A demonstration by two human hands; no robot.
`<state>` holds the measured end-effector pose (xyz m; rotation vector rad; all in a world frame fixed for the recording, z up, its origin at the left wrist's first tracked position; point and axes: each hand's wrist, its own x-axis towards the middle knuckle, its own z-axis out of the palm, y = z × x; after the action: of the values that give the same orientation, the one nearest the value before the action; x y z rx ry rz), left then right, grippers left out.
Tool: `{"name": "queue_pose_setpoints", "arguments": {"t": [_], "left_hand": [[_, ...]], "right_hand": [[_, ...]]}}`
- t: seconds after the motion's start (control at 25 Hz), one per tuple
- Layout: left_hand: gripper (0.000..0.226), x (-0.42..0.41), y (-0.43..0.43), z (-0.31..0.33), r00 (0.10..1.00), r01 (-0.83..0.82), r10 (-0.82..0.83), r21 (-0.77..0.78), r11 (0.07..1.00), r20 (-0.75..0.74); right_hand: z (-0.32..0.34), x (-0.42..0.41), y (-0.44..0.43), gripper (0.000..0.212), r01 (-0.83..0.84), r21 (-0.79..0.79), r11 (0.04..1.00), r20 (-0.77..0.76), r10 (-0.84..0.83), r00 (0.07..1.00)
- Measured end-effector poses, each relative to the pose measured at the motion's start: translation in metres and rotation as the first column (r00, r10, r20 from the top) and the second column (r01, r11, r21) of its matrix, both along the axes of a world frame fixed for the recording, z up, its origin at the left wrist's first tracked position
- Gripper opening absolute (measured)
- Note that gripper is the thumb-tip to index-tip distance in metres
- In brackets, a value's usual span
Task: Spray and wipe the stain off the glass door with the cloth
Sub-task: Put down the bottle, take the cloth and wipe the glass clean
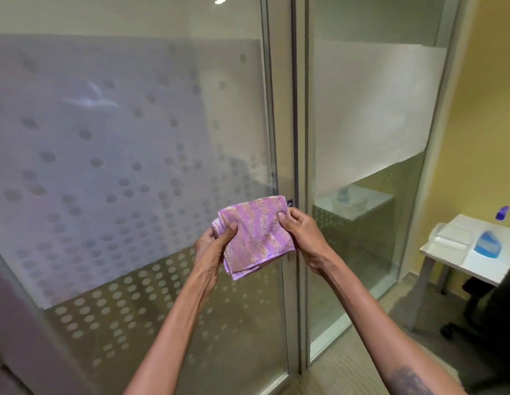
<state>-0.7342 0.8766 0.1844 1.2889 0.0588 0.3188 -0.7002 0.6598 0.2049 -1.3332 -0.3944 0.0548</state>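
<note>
A folded purple cloth (pixel 255 233) with pale stripes is held in front of the glass door (pixel 128 172). My left hand (pixel 212 245) grips its left edge with the thumb on top. My right hand (pixel 301 233) grips its right edge. The door is frosted, with a pattern of round dots. A whitish smeared stain (pixel 90 101) shows on the glass at the upper left, well above and left of the cloth. The spray bottle (pixel 489 240), holding blue liquid, stands on a small white table (pixel 445 260) far to the right, apart from both hands.
A metal door frame (pixel 299 109) runs vertically just behind the cloth, with a fixed glass panel (pixel 370 138) to its right. A clear plastic tray (pixel 450 238) lies on the white table. A dark office chair (pixel 493 309) stands below the table, by the yellow wall (pixel 482 109).
</note>
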Motion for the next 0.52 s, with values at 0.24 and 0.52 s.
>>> {"name": "queue_pose_setpoints", "arguments": {"t": [0.24, 0.52], "left_hand": [[0.024, 0.055, -0.126, -0.019, 0.972, 0.172, -0.182, -0.073, 0.982, -0.152], [0.031, 0.116, -0.280, -0.048, 0.787, 0.518, -0.555, -0.199, 0.832, -0.270]], "right_hand": [[-0.029, 0.029, -0.122, 0.026, 0.236, 0.035, 0.971, -0.049, -0.234, 0.971], [-0.060, 0.060, -0.283, 0.018, 0.444, 0.087, 0.892, -0.143, -0.430, 0.892]]}}
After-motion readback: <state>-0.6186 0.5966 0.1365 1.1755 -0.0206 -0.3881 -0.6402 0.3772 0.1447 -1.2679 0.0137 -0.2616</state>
